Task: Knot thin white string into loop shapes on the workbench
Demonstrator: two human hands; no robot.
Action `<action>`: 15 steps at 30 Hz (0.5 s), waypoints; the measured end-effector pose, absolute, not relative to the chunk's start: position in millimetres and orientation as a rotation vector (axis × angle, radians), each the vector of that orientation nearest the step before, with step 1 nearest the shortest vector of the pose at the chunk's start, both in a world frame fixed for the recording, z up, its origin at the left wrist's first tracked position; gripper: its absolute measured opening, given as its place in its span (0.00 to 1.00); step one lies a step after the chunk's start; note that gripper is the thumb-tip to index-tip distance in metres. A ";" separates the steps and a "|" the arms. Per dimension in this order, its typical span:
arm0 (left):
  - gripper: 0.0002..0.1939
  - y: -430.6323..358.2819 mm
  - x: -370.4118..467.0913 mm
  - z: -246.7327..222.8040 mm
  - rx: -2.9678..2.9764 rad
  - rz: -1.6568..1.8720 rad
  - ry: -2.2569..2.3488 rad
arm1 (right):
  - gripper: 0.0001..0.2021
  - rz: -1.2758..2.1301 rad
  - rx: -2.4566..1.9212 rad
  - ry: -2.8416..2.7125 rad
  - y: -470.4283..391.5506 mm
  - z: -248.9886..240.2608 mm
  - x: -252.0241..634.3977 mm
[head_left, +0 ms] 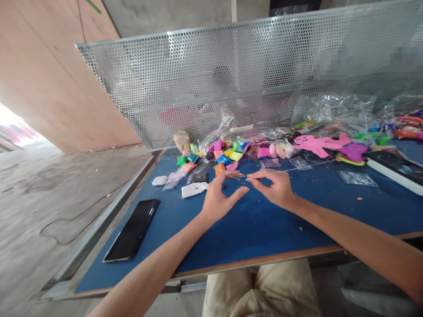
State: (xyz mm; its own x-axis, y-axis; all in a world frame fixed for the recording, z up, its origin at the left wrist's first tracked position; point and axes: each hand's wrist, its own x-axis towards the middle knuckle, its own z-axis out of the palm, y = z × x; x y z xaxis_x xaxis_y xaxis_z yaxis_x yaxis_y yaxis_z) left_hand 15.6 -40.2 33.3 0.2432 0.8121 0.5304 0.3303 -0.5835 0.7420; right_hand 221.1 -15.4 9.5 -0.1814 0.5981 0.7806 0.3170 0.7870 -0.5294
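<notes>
My left hand (220, 198) is above the blue table (264, 233), with its thumb spread away from its stretched fingers. Just to its right, my right hand (274, 187) has thumb and fingertips pinched together on a thin pale thread (306, 167). From the pinch this strand runs off to the right over the table, and a fine piece also shows between the two hands. Whether it touches the left fingers I cannot tell. Behind the left fingertips lies an orange clay packet (220, 169), and a white packet (194, 189) is beside that hand.
A black phone (132, 231) lies at the left. Several colourful clay packets (235, 156), a pink figure-shaped piece (320, 144) and clear plastic bags (343, 108) line the back, before a perforated metal panel (198, 75). A black-and-white device (396, 169) sits at right.
</notes>
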 end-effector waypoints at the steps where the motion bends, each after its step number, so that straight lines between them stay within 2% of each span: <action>1: 0.24 -42.0 15.5 35.0 2.048 1.341 1.041 | 0.06 0.260 -0.687 -1.815 -15.5 9.2 222.4; 3: 0.28 -44.6 15.3 37.2 2.045 1.397 1.017 | 0.07 0.233 -0.649 -1.895 -15.4 8.7 225.0; 8: 0.13 -47.1 13.7 40.2 2.087 1.364 1.036 | 0.09 0.184 -0.547 -2.042 -15.7 9.4 229.8; 15: 0.10 -45.8 12.1 41.1 2.103 1.301 0.972 | 0.16 0.085 -0.422 -2.098 -16.2 11.4 232.1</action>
